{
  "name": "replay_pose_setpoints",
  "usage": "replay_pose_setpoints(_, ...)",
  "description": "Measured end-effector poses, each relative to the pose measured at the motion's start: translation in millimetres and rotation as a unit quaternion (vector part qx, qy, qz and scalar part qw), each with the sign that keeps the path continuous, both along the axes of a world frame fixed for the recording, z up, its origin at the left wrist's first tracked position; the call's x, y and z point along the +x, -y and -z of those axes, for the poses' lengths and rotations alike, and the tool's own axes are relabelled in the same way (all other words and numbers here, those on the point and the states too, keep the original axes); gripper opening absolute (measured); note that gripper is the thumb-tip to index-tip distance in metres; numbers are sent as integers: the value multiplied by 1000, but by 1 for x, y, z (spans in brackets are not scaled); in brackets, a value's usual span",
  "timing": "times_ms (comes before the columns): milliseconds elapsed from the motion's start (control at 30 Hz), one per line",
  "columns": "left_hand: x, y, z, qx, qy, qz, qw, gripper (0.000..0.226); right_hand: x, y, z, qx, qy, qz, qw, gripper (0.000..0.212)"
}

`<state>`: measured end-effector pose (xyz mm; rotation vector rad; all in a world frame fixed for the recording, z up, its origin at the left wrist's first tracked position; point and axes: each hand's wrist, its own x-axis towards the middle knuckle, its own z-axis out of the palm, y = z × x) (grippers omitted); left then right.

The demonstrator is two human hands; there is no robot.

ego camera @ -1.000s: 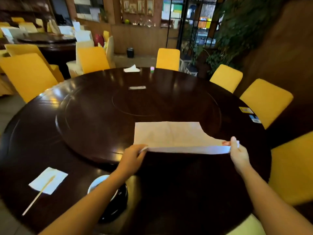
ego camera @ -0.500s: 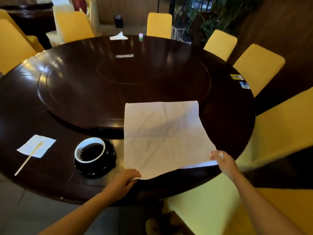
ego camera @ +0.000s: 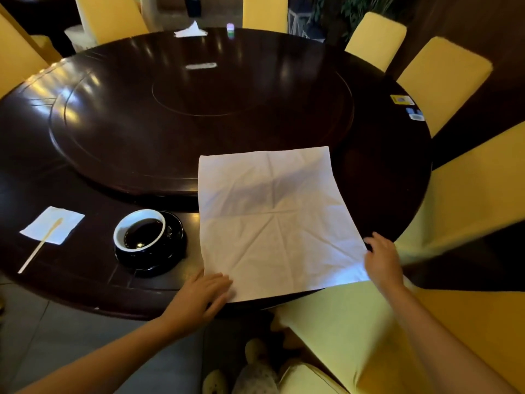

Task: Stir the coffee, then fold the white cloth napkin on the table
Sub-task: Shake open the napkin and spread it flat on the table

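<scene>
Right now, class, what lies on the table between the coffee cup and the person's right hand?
The white cloth napkin, spread open and flat, fills that stretch between the cup and the right hand, as the head view shows.

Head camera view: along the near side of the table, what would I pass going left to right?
Small paper napkin with a stirrer on it → coffee cup on its black saucer → left hand → white cloth napkin → right hand.
</scene>
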<state>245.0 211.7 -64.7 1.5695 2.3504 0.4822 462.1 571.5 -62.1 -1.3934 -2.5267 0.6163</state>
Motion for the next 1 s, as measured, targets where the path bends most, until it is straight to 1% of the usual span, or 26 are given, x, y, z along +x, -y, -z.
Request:
replay_pose_setpoints(67, 1, -22, -13, 32, -29, -46, 998, 63, -39, 29, 2, 28, -20, -59, 998, 35)
replay_pose_setpoints(133, -4, -52, -26, 42, -49, -93, 994, 71, -84, 67, 5, 32, -28, -151, 988, 47)
replay_pose_setpoints(167, -8, -68, -29, 30, -41, -108, 993, 72, -106, 90, 6, 33, -25, -201, 979, 54)
replay_pose_setpoints(200, -13, -82, -28, 16, -26, -118, 993, 68, -126, 112, 5, 23, -4, -250, 968, 61)
replay_pose_setpoints(233, -18, -94, -21, 2, -13, -124, 992, 61, -141, 133, 5, 4, 25, -291, 957, 62)
replay_pose_setpoints(267, -24, -101, -10, -10, -5, -131, 991, 55, -150, 149, 8, -12, 52, -322, 945, 59)
replay_pose_setpoints(300, -28, -102, 1, -29, 1, -142, 989, 55, -155, 161, 15, -15, 70, -344, 936, 56)
replay_pose_setpoints(367, -34, -91, 23, -56, -15, -158, 986, 73, -151, 166, 28, 17, 88, -363, 928, 61)
replay_pose_setpoints(400, -34, -83, 32, -58, -36, -152, 986, 81, -145, 161, 34, 45, 89, -367, 925, 64)
replay_pose_setpoints(433, -33, -75, 37, -55, -58, -142, 987, 81, -138, 153, 38, 66, 90, -365, 924, 63)
replay_pose_setpoints(533, -33, -66, 37, -57, -74, -125, 988, 66, -117, 117, 48, 95, 88, -328, 936, 60)
replay_pose_setpoints(600, -33, -67, 35, -58, -73, -127, 987, 63, -102, 86, 50, 108, 111, -291, 944, 62)
replay_pose_setpoints(700, -33, -67, 35, -63, -73, -125, 987, 60, -82, 31, 49, 114, 136, -188, 966, 69)
replay_pose_setpoints(767, -33, -67, 36, -58, -71, -125, 988, 60, -70, 1, 44, 102, 153, -118, 976, 67)
replay_pose_setpoints(833, -33, -68, 35, -37, -53, -127, 990, 67, -72, -20, 36, 86, 172, -54, 980, 63)
replay_pose_setpoints(867, -35, -70, 34, -28, -36, -134, 990, 71, -79, -25, 33, 82, 164, -27, 983, 62)
replay_pose_setpoints(900, -37, -74, 32, -21, -21, -147, 989, 73, -91, -24, 30, 77, 143, -20, 986, 62)
replay_pose_setpoints(933, -39, -82, 29, -12, -20, -163, 986, 72, -106, -17, 28, 76, 113, -41, 990, 65)
replay_pose_setpoints(1000, -47, -108, 22, 12, -33, -173, 984, 64, -148, 13, 26, 61, 58, -155, 984, 71)
